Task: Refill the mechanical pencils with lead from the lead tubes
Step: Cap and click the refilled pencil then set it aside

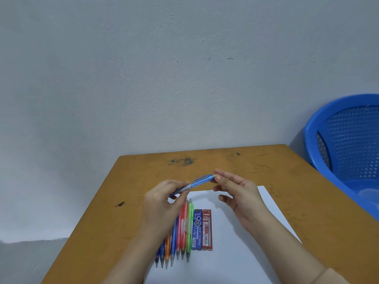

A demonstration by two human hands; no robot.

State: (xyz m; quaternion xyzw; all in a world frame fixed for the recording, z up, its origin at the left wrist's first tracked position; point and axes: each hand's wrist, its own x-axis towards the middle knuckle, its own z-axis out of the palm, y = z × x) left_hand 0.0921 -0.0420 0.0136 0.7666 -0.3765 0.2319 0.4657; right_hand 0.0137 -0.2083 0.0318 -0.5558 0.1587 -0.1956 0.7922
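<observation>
One blue pencil (202, 180) between hands, L hand (164, 199) grips barrel, R hand (239, 194) prob. pinches cap end

The left hand (164, 199) is held just below the frame's centre, fingers curled round a blue pencil (200, 179); the pencil's other end is pinched by thumb and forefinger of the right hand (240, 193), just right of centre.
</observation>
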